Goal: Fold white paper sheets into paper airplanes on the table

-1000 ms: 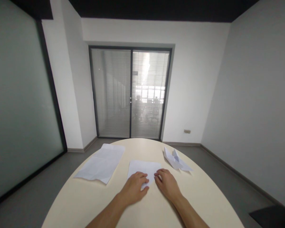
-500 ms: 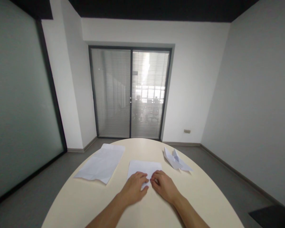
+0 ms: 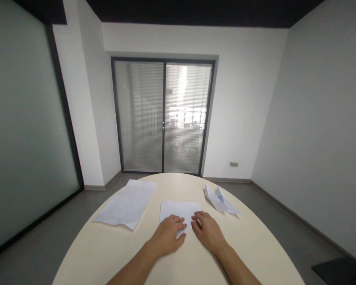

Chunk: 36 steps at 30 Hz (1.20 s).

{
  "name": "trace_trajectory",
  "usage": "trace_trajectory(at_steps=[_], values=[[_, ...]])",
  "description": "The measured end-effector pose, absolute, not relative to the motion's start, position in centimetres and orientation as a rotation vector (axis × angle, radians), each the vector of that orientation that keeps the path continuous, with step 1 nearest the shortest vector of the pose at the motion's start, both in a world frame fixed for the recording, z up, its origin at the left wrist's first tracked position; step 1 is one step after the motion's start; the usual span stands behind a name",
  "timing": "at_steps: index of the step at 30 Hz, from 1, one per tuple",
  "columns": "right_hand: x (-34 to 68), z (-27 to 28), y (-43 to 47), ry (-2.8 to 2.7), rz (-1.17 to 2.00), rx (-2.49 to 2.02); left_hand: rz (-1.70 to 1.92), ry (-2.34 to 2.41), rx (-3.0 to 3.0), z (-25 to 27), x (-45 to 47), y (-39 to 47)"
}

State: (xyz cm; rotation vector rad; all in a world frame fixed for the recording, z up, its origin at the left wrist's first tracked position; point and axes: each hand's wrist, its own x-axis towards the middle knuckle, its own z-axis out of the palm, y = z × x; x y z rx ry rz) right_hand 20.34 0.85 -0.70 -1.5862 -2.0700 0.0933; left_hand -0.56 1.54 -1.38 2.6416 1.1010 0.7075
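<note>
A white sheet of paper point(image 3: 179, 208) lies flat on the table in front of me, its near part partly covered by both hands. My left hand point(image 3: 169, 234) rests on the sheet's near left part, fingers apart and pointing to the right. At the sheet's right edge is my right hand point(image 3: 207, 230), fingers slightly spread and curved, fingertips touching or just beside the paper. Neither hand grips anything that I can see.
A larger white sheet point(image 3: 127, 204) lies at the left of the pale round table point(image 3: 175, 269). Toward the right edge sits a folded paper boat point(image 3: 221, 200). Behind the table, a glass door point(image 3: 163, 114) with blinds stands in the wall.
My right hand has shifted a little to the right, away from my left hand, and its fingers have spread. The left hand stays in place; the paper has moved very slightly.
</note>
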Motion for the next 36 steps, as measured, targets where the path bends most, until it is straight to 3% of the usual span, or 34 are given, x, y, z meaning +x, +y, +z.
trace_trajectory(at_steps=[36], values=[[20.9,-0.6,1.2,-2.168,0.205,-1.479,0.241,1.144,2.830,4.5,0.6,-2.0]])
